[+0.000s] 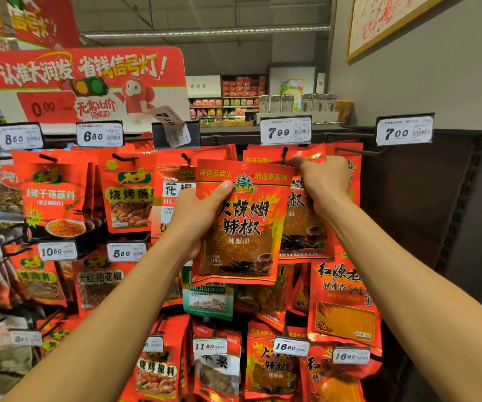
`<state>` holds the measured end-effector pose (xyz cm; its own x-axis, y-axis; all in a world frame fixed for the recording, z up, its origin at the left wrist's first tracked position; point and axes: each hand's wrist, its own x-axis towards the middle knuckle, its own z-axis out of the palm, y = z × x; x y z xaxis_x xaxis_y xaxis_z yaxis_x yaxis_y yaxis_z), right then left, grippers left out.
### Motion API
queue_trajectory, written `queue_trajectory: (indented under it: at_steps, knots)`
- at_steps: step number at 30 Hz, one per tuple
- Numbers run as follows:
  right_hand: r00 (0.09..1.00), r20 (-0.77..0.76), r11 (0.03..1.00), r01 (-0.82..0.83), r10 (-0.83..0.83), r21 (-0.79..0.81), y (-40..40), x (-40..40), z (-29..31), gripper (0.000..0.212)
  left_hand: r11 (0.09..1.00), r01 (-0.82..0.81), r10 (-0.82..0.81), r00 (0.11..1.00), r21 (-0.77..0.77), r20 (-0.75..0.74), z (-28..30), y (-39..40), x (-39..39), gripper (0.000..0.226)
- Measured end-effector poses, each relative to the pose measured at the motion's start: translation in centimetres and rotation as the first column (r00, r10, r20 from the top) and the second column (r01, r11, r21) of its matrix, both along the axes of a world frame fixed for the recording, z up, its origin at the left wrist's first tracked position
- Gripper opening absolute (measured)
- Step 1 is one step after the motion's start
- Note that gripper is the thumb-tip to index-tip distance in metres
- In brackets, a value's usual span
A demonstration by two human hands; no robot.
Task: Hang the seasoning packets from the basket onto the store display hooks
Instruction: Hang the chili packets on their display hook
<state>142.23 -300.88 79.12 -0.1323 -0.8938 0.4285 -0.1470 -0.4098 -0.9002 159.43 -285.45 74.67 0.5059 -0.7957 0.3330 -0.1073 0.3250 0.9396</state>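
A red chili-powder seasoning packet (242,221) with flame print is held up in front of the display. My left hand (196,216) grips its left edge, thumb across the front. My right hand (325,181) pinches the packet's top right corner, right by the black display hook (284,153) under the 7.99 price tag (285,131). Matching packets (306,224) hang on that hook behind the held one. The basket is out of view.
Rows of hooks with red seasoning packets fill the rack left and below. A bare hook (358,152) juts out under the 7.00 tag (404,132) at right. A red promotional sign (89,82) stands above. Dark rack panel and grey wall lie to the right.
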Motion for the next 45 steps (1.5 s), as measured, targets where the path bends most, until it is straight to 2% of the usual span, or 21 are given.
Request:
queue_trajectory:
  at_steps: [3, 6, 10, 15, 18, 20, 22, 23, 24, 25, 26, 28, 29, 34, 38, 44, 45]
  knots:
    - [0.999, 0.05, 0.996, -0.023, 0.019, 0.084, -2.0, 1.0, 0.0, 0.04, 1.0, -0.004, 0.004, 1.0, 0.004, -0.012, 0.1, -0.2, 0.0, 0.02]
    - [0.999, 0.037, 0.989, -0.023, 0.018, 0.144, -4.2, 2.5, 0.1, 0.038, 1.0, -0.008, 0.009, 0.999, 0.013, -0.054, 0.4, -0.7, 0.1, 0.018]
    - [0.992, -0.129, 0.982, 0.01, 0.015, 0.188, -6.6, 3.9, -0.1, 0.054, 0.999, 0.014, -0.01, 0.994, 0.04, -0.107, 0.4, -1.7, -0.2, 0.016]
    - [0.969, -0.234, 0.98, -0.028, 0.074, 0.196, -8.0, 3.8, 0.3, 0.042, 0.998, 0.023, -0.016, 0.993, 0.058, -0.117, 0.7, -3.5, -0.6, 0.02]
    - [0.974, -0.222, 0.992, -0.023, 0.05, 0.121, -7.1, 2.0, -0.3, 0.04, 0.998, 0.03, -0.023, 0.993, 0.06, -0.112, 0.8, -4.6, -1.0, 0.028]
    - [0.994, -0.11, 1.0, -0.005, 0.005, -0.003, -5.6, 0.1, -0.8, 0.034, 0.998, 0.02, -0.014, 0.993, 0.054, -0.117, 0.9, -5.3, -1.4, 0.032]
    - [0.964, 0.19, 0.981, -0.174, 0.187, -0.082, -4.0, -1.7, -1.1, 0.024, 0.998, 0.017, -0.008, 0.991, 0.065, -0.131, 1.3, -6.1, -2.2, 0.04]
    - [0.894, 0.297, 0.942, -0.315, 0.335, -0.114, -3.1, -2.5, -1.2, 0.024, 0.997, 0.014, -0.003, 0.991, 0.079, -0.132, 1.5, -6.5, -2.7, 0.045]
    - [0.82, 0.332, 0.884, -0.444, 0.466, -0.146, -2.4, -3.0, -1.2, 0.028, 0.996, 0.006, 0.006, 0.992, 0.092, -0.127, 1.8, -6.9, -3.1, 0.048]
    - [0.793, 0.284, 0.842, -0.518, 0.539, -0.154, -1.7, -3.1, -1.2, 0.032, 0.996, -0.003, 0.015, 0.992, 0.095, -0.123, 2.0, -7.3, -3.6, 0.044]
    - [0.812, 0.203, 0.837, -0.524, 0.547, -0.16, -1.4, -3.0, -1.1, 0.03, 0.996, -0.011, 0.023, 0.992, 0.093, -0.123, 2.3, -7.7, -4.0, 0.038]
    - [0.887, 0.099, 0.882, -0.426, 0.451, -0.201, -1.1, -2.6, -0.8, 0.016, 0.996, -0.033, 0.043, 0.992, 0.086, -0.121, 2.8, -8.3, -4.8, 0.031]
    - [0.911, 0.094, 0.903, -0.375, 0.4, -0.209, -1.0, -2.3, -0.4, 0.012, 0.995, -0.053, 0.063, 0.991, 0.081, -0.121, 3.1, -8.6, -5.1, 0.029]
    - [0.968, 0.048, 0.955, -0.233, 0.246, -0.185, -1.5, -1.0, 0.8, 0.03, 0.988, -0.137, 0.146, 0.978, 0.071, -0.148, 4.1, -9.1, -5.5, 0.03]
    - [0.975, 0.007, 0.964, -0.219, 0.223, -0.15, -1.3, -0.4, 0.9, 0.036, 0.987, -0.138, 0.15, 0.977, 0.084, -0.153, 4.1, -8.8, -5.3, 0.038]
    - [0.964, 0.093, 0.968, -0.247, 0.25, -0.041, -2.0, -1.1, 0.3, 0.028, 0.983, -0.129, 0.145, 0.981, 0.127, -0.126, 3.4, -8.9, -5.3, 0.033]
    - [0.958, 0.098, 0.963, -0.27, 0.269, -0.01, -2.3, -1.0, 0.0, 0.036, 0.982, -0.133, 0.15, 0.981, 0.133, -0.127, 3.2, -9.0, -5.2, 0.033]
